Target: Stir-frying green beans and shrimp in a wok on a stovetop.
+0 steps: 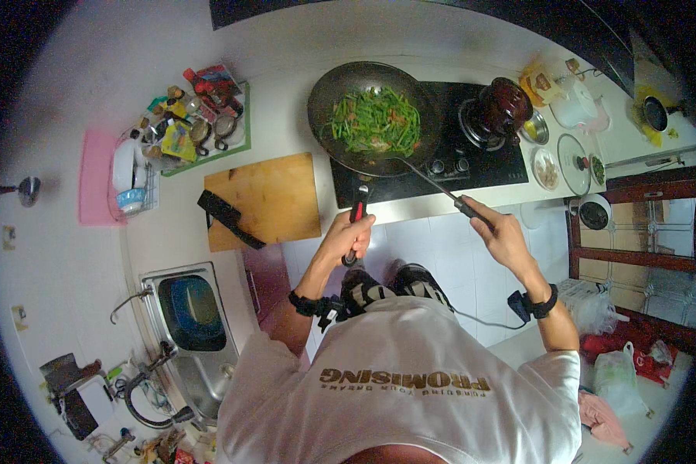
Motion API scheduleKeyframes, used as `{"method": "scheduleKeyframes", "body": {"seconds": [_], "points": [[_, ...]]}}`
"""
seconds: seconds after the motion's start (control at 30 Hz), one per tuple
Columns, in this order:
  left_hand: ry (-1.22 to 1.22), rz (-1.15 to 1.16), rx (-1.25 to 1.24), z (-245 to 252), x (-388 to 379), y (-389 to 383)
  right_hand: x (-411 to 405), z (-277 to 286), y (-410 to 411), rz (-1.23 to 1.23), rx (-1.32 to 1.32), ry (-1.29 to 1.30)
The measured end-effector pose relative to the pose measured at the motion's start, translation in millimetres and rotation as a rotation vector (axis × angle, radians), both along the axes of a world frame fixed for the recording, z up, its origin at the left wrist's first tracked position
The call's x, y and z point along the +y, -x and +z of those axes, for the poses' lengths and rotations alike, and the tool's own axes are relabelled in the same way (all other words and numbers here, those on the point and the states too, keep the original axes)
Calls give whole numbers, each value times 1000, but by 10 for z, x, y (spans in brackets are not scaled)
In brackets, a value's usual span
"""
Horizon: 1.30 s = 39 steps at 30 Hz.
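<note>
A dark wok sits on the left burner of a black gas hob. Chopped green vegetables with reddish bits lie in it. My left hand is closed around the wok's black and red handle, below the pan. In my right hand is the dark grip of a metal cooking utensil, whose shaft slants up and left into the wok. The utensil's head is at the near edge of the vegetables, partly hidden.
A wooden cutting board with a black-bladed knife lies left of the hob. Behind it are bottles and seasonings. A dark red lidded pot stands on the right burner, beside a glass lid and small dishes. The sink is lower left.
</note>
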<state>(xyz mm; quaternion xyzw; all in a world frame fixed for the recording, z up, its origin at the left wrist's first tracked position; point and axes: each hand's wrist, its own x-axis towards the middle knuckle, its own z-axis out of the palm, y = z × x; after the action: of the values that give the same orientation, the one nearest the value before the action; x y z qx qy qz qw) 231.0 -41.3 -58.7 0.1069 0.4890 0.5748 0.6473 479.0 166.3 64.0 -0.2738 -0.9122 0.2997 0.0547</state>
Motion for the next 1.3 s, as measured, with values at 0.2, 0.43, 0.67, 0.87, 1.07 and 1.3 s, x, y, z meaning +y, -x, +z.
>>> {"method": "scheduleKeyframes", "body": {"seconds": [0.2,0.43,0.67,0.87,1.07,1.3], "points": [[-128,-65,25,-51,213,168,310,-326,691,-177,24,-134],[-101,-37,-31,-239,179,137,73,-245,480,-174,-19,-109],[-127,11,-46,-658,399,140,87,-239,387,-165,61,-193],[-159,-73,86,-904,487,142,173,-875,743,-113,-1,-292],[12,64,55,-799,495,64,257,-375,356,-61,-193,-379],[314,-92,654,-1649,-384,-44,855,-632,698,-140,-55,-412]]}}
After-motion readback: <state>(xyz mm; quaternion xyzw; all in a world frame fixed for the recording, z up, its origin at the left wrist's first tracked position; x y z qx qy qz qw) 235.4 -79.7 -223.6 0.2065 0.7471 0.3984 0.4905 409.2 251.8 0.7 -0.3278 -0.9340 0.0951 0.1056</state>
